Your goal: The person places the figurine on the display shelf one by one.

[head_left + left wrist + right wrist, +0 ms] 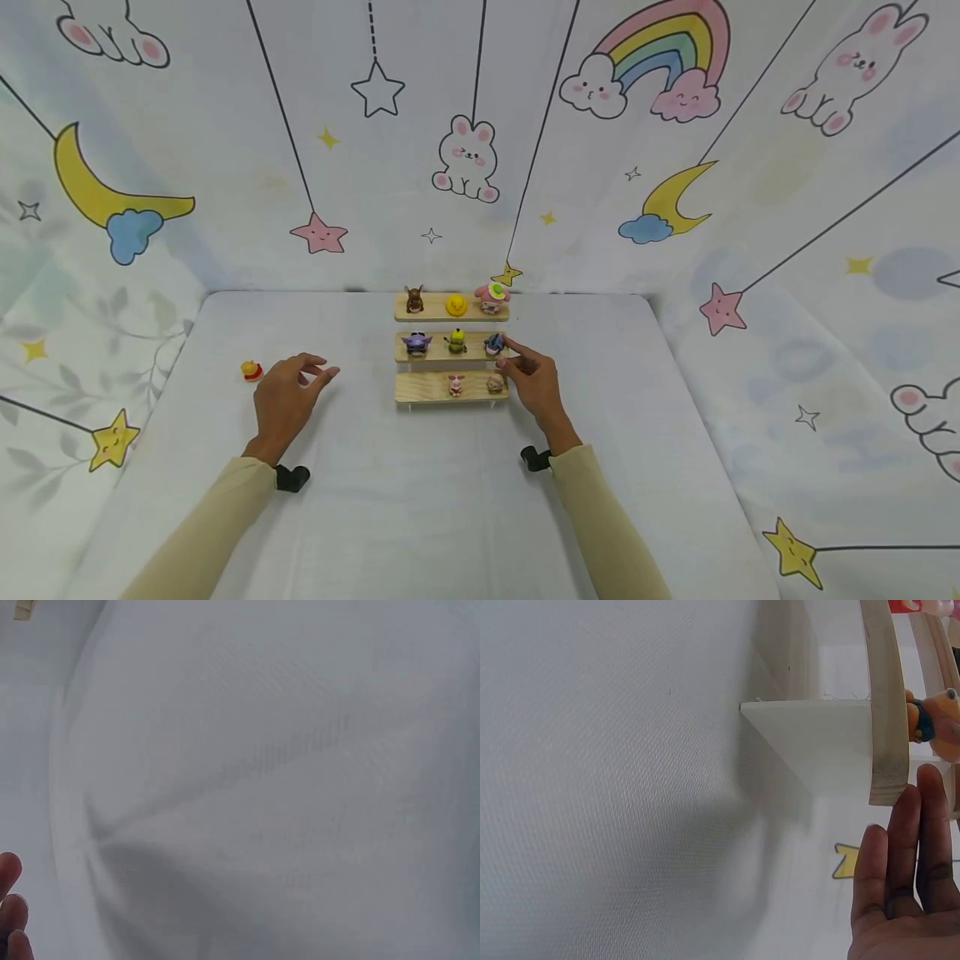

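Observation:
A three-tier wooden display shelf (427,392) holds small figurines. At the right end of its middle tier stands a blue figurine (492,343); my right hand (536,385) pinches it by its right side with thumb and index fingertips. The other right-hand fingers (870,874) extend beside the shelf end, near a tan figurine (935,724) on the bottom tier. My left hand (287,402) hovers over the table, fingers loosely bent and holding nothing. Just left of it lies a yellow bear figurine (252,371) with a red top.
On the top tier are a brown figurine (414,300), a yellow duck (456,305) and a pink figurine (492,298). The middle tier also holds a purple figurine (417,344) and a green one (455,341). A pink pig figurine (456,385) stands below. White cloth covers the table (420,500).

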{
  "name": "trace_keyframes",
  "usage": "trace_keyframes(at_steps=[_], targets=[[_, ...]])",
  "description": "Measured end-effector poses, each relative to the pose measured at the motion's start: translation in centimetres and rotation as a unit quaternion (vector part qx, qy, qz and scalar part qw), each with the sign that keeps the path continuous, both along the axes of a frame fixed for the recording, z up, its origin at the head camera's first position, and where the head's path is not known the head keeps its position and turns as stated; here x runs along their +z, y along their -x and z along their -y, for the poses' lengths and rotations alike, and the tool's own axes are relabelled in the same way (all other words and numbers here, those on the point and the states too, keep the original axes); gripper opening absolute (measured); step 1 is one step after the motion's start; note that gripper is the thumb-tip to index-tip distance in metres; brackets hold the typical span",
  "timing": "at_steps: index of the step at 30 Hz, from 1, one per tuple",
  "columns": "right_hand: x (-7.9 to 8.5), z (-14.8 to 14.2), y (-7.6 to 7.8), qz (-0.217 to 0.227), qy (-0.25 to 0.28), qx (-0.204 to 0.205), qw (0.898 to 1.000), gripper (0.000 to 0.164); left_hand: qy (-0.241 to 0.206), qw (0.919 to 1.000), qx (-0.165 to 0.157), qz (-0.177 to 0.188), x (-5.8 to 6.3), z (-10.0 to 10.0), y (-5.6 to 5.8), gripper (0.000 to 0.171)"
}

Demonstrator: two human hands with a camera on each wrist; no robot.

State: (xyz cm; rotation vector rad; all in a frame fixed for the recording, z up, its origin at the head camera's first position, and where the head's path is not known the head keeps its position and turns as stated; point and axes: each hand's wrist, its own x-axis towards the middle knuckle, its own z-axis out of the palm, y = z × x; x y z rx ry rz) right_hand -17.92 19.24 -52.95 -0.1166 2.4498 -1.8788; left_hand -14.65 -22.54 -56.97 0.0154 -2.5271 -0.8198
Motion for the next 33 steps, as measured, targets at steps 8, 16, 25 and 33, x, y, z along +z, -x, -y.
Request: trace_keyframes(at_steps=[8,16,25,33], targets=[[-1.8,-0.2,0.5,-0.007,-0.002,-0.021,1.000,0.045,-0.002,0.9998,0.016,0.014,-0.4,1.3,-0.1,0.032],[-1.7,0.0,0.4,-0.003,-0.002,-0.031,1.000,0.043,0.001,0.9993,0.023,0.030,-0.3,2.2,0.0,0.031],[-1.7,0.0,0.4,-0.002,-0.002,-0.030,1.000,0.044,-0.003,0.9979,0.029,0.057,-0.8,3.2,-0.1,0.034],[-1.8,-0.1,0.4,-0.006,-0.005,-0.027,1.000,0.044,0.001,0.9962,0.028,0.082,-1.4,3.7,-0.6,0.036]])
